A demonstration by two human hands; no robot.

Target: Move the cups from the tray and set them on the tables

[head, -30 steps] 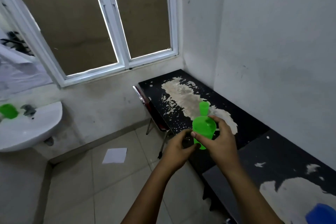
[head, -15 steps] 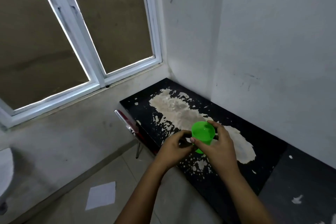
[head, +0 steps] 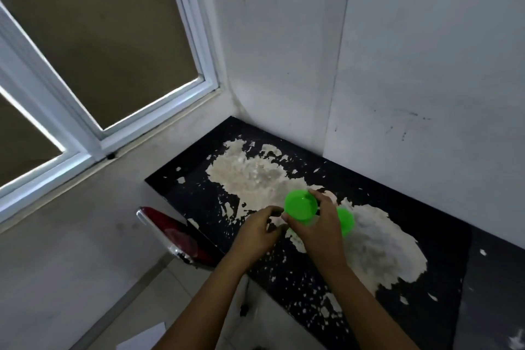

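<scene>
Near the lower centre of the frame the right hand (head: 315, 231) grips a bright green cup (head: 300, 204) from the side, with the fingers curled around its wall. It seems to be held upright and low over the black table (head: 443, 236) so that it can be set down without tipping. The left hand (head: 257, 231) is just beside the cup on its left, its fingers loosely bent and near the cup's base; I cannot tell whether they touch it. It probably helps to steady the cup.

The cup is plain plastic, open at the top and looks empty inside. A second green cup (head: 347, 220) is just right of the right hand, partly hidden, apparently standing on the table. The table's dark surface has a large pale worn patch (head: 250, 176).
</scene>
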